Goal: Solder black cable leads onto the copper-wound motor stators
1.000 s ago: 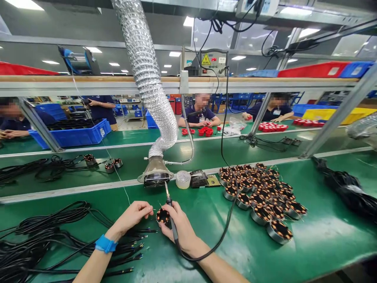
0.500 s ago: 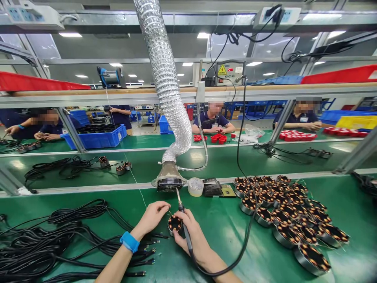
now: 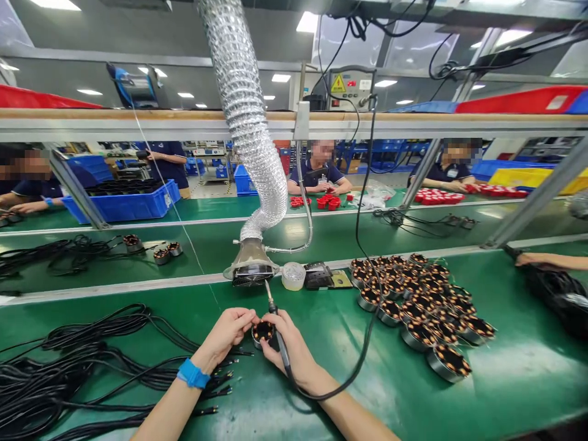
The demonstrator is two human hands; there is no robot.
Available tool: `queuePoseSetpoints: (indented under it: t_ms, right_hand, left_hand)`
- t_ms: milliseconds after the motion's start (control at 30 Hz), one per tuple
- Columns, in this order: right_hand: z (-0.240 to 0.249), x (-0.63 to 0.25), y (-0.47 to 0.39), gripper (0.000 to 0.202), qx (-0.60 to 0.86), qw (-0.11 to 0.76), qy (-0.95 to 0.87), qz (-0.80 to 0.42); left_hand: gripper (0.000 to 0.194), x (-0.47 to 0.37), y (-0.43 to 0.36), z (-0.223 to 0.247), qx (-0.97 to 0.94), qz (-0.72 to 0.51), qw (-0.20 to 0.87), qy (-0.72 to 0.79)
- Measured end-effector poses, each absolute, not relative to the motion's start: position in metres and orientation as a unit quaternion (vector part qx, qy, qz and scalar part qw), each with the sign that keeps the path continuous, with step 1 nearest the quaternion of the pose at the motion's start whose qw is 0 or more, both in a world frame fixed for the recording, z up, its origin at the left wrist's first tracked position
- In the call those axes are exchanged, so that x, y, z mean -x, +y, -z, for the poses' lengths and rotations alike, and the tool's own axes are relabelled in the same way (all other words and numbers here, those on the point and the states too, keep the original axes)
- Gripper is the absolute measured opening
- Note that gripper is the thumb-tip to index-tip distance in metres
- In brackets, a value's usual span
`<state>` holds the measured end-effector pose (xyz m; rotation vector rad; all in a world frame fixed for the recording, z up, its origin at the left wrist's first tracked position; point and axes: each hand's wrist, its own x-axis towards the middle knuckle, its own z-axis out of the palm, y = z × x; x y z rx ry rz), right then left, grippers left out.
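My right hand (image 3: 296, 350) is wrapped round a soldering iron (image 3: 282, 346), its metal tip pointing up toward the fume hood. The same hand's thumb and fingers steady a motor stator (image 3: 263, 332), a metal ring with copper windings and a black inside, on the green bench. At the stator's left edge my left hand (image 3: 226, 335), with a blue band on the wrist, is closed in a pinch; what lies between its fingertips is too small to tell. A thin wire (image 3: 195, 252) runs down from a spool (image 3: 135, 89) and passes out of sight behind the left hand.
Many stators (image 3: 416, 300) stand grouped at right. Black cables (image 3: 101, 361) lie at left. Ahead are the fume hood (image 3: 252, 263) on a foil duct, a round tub (image 3: 293, 276) and a yellow sponge (image 3: 341, 279). Another person's arm (image 3: 554, 261) reaches over black cables at far right.
The view has shifted right and tilted down a little. My left fingers have come closer to the stator and pinch together. Another person's arm has appeared at far right.
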<state>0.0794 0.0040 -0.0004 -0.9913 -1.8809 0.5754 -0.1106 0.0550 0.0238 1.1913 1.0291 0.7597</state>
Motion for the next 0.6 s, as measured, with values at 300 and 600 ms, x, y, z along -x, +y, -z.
queuePoseSetpoints:
  t_ms: [300,600]
  right_hand:
    - [0.005,-0.080,0.003,0.049,0.410,0.456,-0.756,-0.228]
    - [0.002,-0.080,0.002,0.047,0.420,0.447,-0.756,-0.230]
  left_hand:
    - [0.050,0.120,0.051,-0.030,-0.551,-0.333,0.598,0.478]
    - [0.043,0.114,0.049,-0.029,-0.566,-0.319,0.589,0.481]
